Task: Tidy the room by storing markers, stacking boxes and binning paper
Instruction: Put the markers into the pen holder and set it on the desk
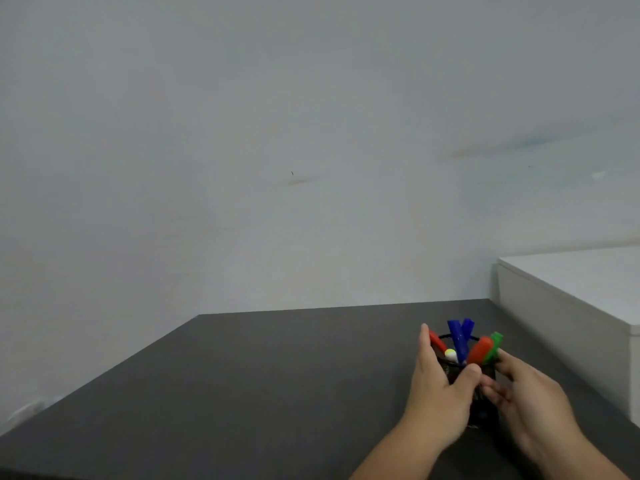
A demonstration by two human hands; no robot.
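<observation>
A black mesh pen holder (453, 372) stands on the dark grey table (242, 375) at the right. Several markers stick out of it: two blue ones (459, 336), two red ones (479, 349), a green one (495, 344) and a white-tipped one (451, 355). My left hand (436, 386) wraps the holder's left side, thumb across its front. My right hand (530, 393) grips its right side, fingers curled around it. The holder's lower part is hidden behind both hands.
A pale wall (277, 150) rises behind the table. A white cabinet or box (571, 292) stands higher than the table against its right edge. The table's left edge runs diagonally towards the lower left.
</observation>
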